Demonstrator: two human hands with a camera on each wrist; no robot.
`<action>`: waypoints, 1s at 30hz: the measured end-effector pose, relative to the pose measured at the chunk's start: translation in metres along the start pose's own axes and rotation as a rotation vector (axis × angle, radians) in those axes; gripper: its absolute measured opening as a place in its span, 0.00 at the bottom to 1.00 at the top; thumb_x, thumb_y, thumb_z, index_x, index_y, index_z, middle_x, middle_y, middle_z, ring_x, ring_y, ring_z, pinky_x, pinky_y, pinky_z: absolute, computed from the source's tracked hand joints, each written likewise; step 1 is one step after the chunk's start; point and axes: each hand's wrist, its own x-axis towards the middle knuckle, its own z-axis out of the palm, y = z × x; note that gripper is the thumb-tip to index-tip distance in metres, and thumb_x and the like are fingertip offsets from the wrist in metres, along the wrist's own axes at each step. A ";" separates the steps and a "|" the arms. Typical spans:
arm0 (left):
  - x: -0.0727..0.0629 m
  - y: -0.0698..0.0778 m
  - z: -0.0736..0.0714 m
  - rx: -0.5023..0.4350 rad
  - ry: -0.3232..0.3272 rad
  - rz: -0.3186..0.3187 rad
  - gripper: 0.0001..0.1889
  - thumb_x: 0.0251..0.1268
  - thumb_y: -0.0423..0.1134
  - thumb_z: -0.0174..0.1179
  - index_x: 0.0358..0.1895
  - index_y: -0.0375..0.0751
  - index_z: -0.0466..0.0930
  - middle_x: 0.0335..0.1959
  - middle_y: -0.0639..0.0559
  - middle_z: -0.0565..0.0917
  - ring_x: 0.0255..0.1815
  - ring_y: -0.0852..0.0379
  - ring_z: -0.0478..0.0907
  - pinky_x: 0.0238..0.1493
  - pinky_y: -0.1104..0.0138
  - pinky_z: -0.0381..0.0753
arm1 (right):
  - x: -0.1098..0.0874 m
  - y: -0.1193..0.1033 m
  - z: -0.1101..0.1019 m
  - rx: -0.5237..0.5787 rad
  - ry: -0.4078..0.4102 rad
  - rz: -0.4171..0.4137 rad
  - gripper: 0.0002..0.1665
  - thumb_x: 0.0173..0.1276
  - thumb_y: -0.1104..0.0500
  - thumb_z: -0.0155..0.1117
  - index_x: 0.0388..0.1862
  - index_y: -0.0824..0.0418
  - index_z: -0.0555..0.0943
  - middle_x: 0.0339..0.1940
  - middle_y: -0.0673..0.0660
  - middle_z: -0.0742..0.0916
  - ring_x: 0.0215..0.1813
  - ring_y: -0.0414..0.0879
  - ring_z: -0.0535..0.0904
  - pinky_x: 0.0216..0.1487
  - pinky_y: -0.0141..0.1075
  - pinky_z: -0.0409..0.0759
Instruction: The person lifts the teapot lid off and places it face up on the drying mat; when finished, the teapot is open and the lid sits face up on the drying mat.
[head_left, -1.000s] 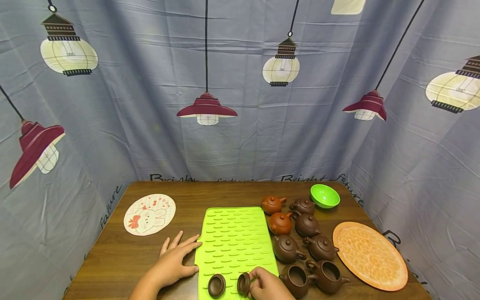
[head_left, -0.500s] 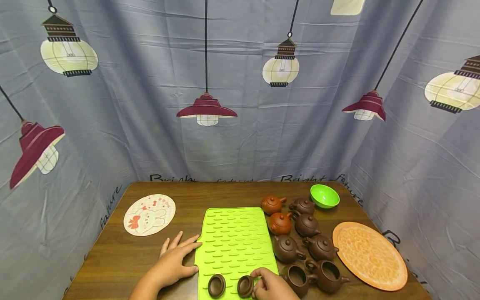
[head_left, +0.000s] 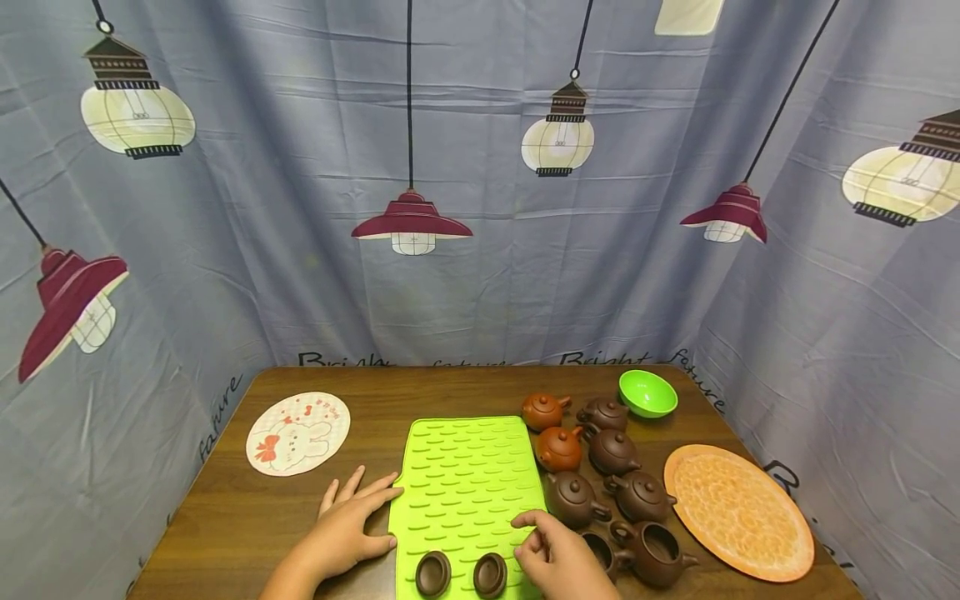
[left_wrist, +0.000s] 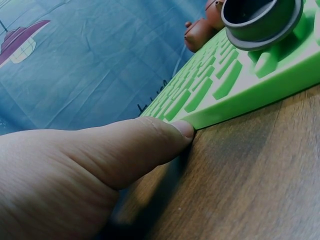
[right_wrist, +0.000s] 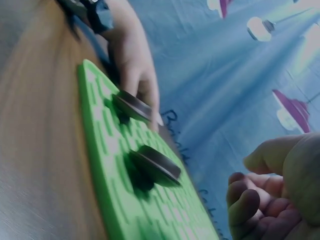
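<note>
Two dark brown teapot lids lie upside down on the near end of the green drying mat [head_left: 472, 467]: a left lid [head_left: 433, 574] and a right lid [head_left: 491, 575]. My left hand [head_left: 341, 521] rests at the mat's left edge with fingers spread, and in the left wrist view its thumb [left_wrist: 160, 137] touches the mat's side. Just right of the right lid, my right hand [head_left: 558, 554] hovers over the mat's edge, its fingers loosely bent and holding nothing. Beside it stand two lidless brown teapots, a near one [head_left: 602, 552] partly hidden by that hand and another [head_left: 657, 553].
Several lidded teapots [head_left: 573, 498] stand in two columns along the mat's right side, two of them reddish [head_left: 558, 448]. A green bowl [head_left: 648, 394] is at the back right, an orange round mat [head_left: 738, 512] at right, and a rabbit-print placemat [head_left: 297, 433] at back left.
My right hand has set the right lid down on the mat, let go of it and moved away to the right. The left hand keeps its place.
</note>
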 end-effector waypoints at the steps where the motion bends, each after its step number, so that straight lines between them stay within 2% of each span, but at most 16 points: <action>1: 0.000 0.000 0.000 0.001 0.001 -0.001 0.38 0.57 0.54 0.77 0.73 0.55 0.77 0.81 0.57 0.69 0.85 0.28 0.46 0.75 0.27 0.29 | 0.000 -0.001 -0.003 0.009 0.019 0.010 0.21 0.78 0.58 0.63 0.64 0.65 0.77 0.32 0.52 0.81 0.24 0.40 0.72 0.25 0.35 0.74; 7: -0.001 0.002 -0.001 -0.002 0.003 -0.001 0.38 0.57 0.53 0.77 0.73 0.56 0.78 0.80 0.56 0.69 0.85 0.28 0.46 0.75 0.26 0.29 | 0.001 -0.006 -0.019 0.007 0.174 0.060 0.22 0.77 0.53 0.65 0.63 0.64 0.78 0.35 0.54 0.81 0.28 0.43 0.74 0.27 0.35 0.76; 13: -0.002 0.003 -0.001 0.004 0.004 0.005 0.38 0.56 0.53 0.78 0.73 0.55 0.78 0.80 0.56 0.69 0.85 0.27 0.46 0.75 0.26 0.30 | 0.005 -0.004 -0.030 -0.122 0.355 0.099 0.15 0.76 0.58 0.67 0.59 0.55 0.81 0.36 0.50 0.82 0.32 0.43 0.76 0.29 0.33 0.77; 16: -0.003 0.004 -0.001 0.005 0.007 0.008 0.38 0.56 0.53 0.78 0.73 0.54 0.78 0.80 0.56 0.69 0.85 0.27 0.47 0.74 0.26 0.30 | 0.008 -0.001 -0.035 -0.181 0.419 0.110 0.13 0.75 0.60 0.66 0.57 0.53 0.83 0.36 0.48 0.83 0.33 0.42 0.76 0.32 0.33 0.76; 23: -0.002 0.005 -0.001 -0.008 0.008 0.002 0.38 0.57 0.53 0.77 0.73 0.54 0.78 0.80 0.55 0.69 0.85 0.27 0.46 0.75 0.25 0.28 | 0.015 0.010 -0.046 -0.269 0.493 0.126 0.14 0.72 0.60 0.70 0.55 0.53 0.83 0.37 0.48 0.82 0.35 0.42 0.76 0.35 0.32 0.76; 30: -0.001 0.004 -0.001 -0.006 0.013 0.000 0.38 0.57 0.52 0.77 0.73 0.54 0.77 0.80 0.56 0.69 0.85 0.28 0.46 0.75 0.26 0.27 | 0.022 0.020 -0.050 -0.292 0.470 0.143 0.14 0.72 0.60 0.70 0.55 0.53 0.83 0.37 0.48 0.83 0.36 0.42 0.76 0.37 0.34 0.76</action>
